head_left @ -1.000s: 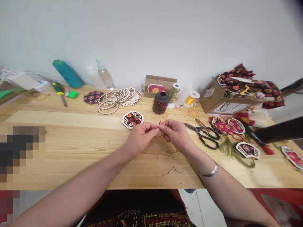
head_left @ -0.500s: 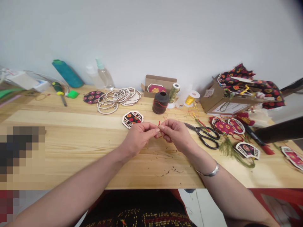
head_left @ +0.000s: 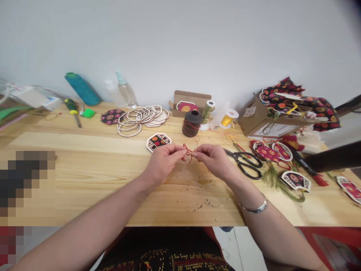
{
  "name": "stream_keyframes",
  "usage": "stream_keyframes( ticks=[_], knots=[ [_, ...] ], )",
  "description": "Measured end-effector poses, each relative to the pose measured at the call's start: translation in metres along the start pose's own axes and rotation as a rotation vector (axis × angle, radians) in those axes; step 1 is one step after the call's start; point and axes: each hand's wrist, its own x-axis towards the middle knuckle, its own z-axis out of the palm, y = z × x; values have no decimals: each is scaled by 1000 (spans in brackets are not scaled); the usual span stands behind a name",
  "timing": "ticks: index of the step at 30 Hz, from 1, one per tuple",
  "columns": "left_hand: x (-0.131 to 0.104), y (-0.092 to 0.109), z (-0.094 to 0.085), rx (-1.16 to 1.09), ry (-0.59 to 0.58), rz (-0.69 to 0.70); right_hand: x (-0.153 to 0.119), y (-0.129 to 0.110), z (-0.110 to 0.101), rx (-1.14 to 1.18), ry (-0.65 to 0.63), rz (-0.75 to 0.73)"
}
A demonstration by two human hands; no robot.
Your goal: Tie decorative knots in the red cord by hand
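Note:
Between my fingertips is a thin red cord (head_left: 188, 149), with a small loop above and a tail hanging below. My left hand (head_left: 168, 159) pinches it from the left; my right hand (head_left: 210, 158) pinches it from the right. The fingertips are slightly apart and partly hide the cord. Just behind my left hand lies an octagonal white-framed ornament (head_left: 158, 141) with patterned dark fabric. Beyond the hands stands a black thread cone (head_left: 191, 124) with red cord around it. Black-handled scissors (head_left: 248, 164) lie right of my right hand, blades pointing toward it.
White lattice frames (head_left: 143, 118) lie in a pile at the back. Green thread (head_left: 208, 111) and a yellow spool (head_left: 229, 117) stand near the wall. A cardboard box (head_left: 251, 116) overflows with fabric. Ornaments with tassels (head_left: 296, 181) spread at right. A screwdriver (head_left: 73, 113) lies at left.
My hands have drawn slightly apart, my right hand shifting right. More of the red cord now shows between the fingertips, in a loop.

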Motion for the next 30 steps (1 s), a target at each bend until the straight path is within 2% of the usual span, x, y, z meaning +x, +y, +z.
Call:
stream_keyframes(
  ticks=[5, 10, 13, 17, 22, 26, 28, 30],
  knots=[
    [0, 0, 0, 37, 52, -2, -5, -1, 1, -123, 112, -73],
    [0, -3, -1, 61, 67, 22, -15, 1, 12, -356, 228, -273],
    [1, -4, -1, 31, 67, -2, -19, 3, 22, -573, 218, -408],
    [1, -3, 0, -63, 54, -84, -20, 9, 32, -855, 183, -513],
    [0, -2, 0, -226, -31, -195, -20, 16, 36, -1029, 201, -680],
    [0, -1, -1, -227, -29, -166, -21, 12, 31, -971, 141, -813],
    [1, -1, -1, -204, 1, -154, -21, 8, 27, -767, 148, -836],
    [2, -1, -1, -184, 16, -148, -17, 6, 22, -489, 239, -729]
  ],
)
